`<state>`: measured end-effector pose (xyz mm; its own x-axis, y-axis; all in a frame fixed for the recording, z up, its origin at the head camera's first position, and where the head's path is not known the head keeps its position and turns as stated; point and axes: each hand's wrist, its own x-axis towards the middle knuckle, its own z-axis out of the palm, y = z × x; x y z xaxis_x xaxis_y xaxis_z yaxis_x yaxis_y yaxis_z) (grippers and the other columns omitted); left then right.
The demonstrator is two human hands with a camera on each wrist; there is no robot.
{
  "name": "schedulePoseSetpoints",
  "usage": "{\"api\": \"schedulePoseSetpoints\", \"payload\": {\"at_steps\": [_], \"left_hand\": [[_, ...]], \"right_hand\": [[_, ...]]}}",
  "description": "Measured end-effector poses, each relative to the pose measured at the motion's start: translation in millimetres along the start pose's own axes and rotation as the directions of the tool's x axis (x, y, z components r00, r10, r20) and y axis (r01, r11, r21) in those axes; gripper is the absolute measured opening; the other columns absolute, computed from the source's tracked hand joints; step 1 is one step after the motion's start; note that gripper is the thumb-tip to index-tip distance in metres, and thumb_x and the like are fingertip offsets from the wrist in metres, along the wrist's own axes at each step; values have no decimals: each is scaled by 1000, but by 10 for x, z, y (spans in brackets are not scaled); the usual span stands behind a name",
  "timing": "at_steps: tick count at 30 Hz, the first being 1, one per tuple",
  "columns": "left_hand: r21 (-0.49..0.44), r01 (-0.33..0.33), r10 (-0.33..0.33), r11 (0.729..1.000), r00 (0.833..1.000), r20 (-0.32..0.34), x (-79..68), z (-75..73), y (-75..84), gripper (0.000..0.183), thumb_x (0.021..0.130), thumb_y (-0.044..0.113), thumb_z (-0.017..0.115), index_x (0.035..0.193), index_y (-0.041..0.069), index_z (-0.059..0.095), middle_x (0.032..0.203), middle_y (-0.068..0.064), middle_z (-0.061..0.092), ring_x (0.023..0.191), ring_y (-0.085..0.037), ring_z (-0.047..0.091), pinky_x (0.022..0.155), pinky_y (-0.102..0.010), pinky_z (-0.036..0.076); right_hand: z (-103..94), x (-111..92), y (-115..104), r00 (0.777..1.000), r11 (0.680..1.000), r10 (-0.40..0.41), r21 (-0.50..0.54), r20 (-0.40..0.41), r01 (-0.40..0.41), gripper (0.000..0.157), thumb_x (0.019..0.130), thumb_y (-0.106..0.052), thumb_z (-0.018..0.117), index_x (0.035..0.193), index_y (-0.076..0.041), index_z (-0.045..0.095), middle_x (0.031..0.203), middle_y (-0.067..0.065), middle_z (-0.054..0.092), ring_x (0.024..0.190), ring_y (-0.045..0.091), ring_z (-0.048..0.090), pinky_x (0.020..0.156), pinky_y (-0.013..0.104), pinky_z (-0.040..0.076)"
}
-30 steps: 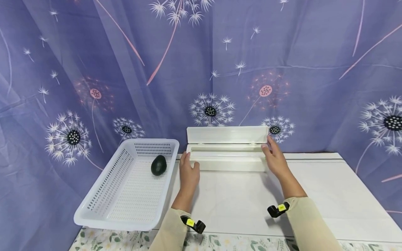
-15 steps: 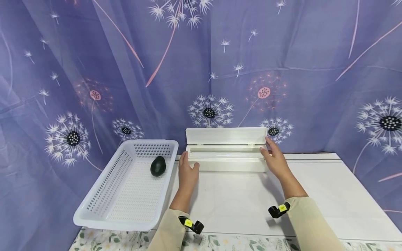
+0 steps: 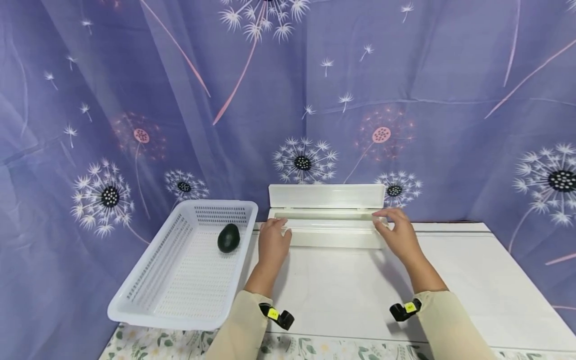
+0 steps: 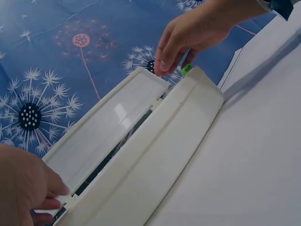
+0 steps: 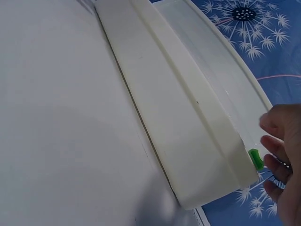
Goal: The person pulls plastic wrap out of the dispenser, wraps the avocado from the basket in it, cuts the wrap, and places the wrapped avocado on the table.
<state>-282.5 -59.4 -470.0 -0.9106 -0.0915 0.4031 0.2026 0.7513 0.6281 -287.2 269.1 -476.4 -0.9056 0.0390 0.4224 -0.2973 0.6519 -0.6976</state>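
Note:
A long white box (image 3: 335, 240), which looks like a cling film dispenser, lies at the back of the white board. Its hinged lid (image 3: 326, 196) stands raised, and a pale roll-like bar (image 3: 330, 223) runs lengthwise inside. My left hand (image 3: 272, 246) is over the box's left end, fingers bent toward the inside; contact cannot be made out. At the right end my right hand (image 3: 399, 239) hovers with thumb and fingers apart. A small green piece (image 5: 256, 158) shows at that end in the right wrist view, close to the fingertips.
To the left stands a white perforated plastic basket (image 3: 118, 306) holding a dark green avocado-like fruit (image 3: 228, 238). A purple dandelion-print curtain (image 3: 252, 165) hangs right behind the box. The white board (image 3: 472, 285) lies on a floral cloth (image 3: 342, 347).
Both hands have shifted from the outer ends of the box to over its open top. My right fingers have come off the lid's corner and lowered. Box and fruit stay put.

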Motion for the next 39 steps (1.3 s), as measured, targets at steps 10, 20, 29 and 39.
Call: {"api": "schedulePoseSetpoints", "payload": {"at_steps": [10, 20, 29, 39], "left_hand": [[149, -67, 62, 987, 997, 35, 122, -10, -95, 24, 89, 11, 71, 111, 3, 77, 110, -16, 72, 103, -37, 65, 94, -46, 51], [160, -52, 45, 986, 998, 46, 228, -5, -182, 22, 91, 12, 70, 111, 6, 77, 110, -16, 72, 102, -35, 64, 93, -49, 51], [131, 9, -27, 991, 990, 138, 345, -43, -208, 27, 90, 14, 72, 116, 6, 76, 115, -17, 66, 109, -34, 64, 95, -48, 52], [156, 42, -77, 987, 970, 229, 435, -102, -171, 15, 93, 14, 69, 101, 6, 80, 115, -15, 66, 112, -34, 63, 97, -49, 52]], "right_hand": [[1, -43, 9, 993, 996, 46, -76, 109, -38, 25, 96, -16, 68, 115, -2, 72, 127, 23, 58, 131, 46, 42, 110, 65, 31], [8, -34, 32, 988, 991, 85, -117, 129, -70, 27, 96, -19, 67, 118, -3, 71, 131, 24, 55, 128, 45, 43, 104, 63, 36], [-3, -26, 46, 982, 988, 110, -129, 153, -90, 26, 98, -19, 65, 118, -3, 72, 134, 23, 50, 131, 45, 38, 105, 62, 35], [46, -6, 56, 988, 990, 119, -91, 97, -110, 23, 96, -17, 68, 107, 2, 74, 135, 23, 49, 131, 46, 36, 107, 60, 33]]}}
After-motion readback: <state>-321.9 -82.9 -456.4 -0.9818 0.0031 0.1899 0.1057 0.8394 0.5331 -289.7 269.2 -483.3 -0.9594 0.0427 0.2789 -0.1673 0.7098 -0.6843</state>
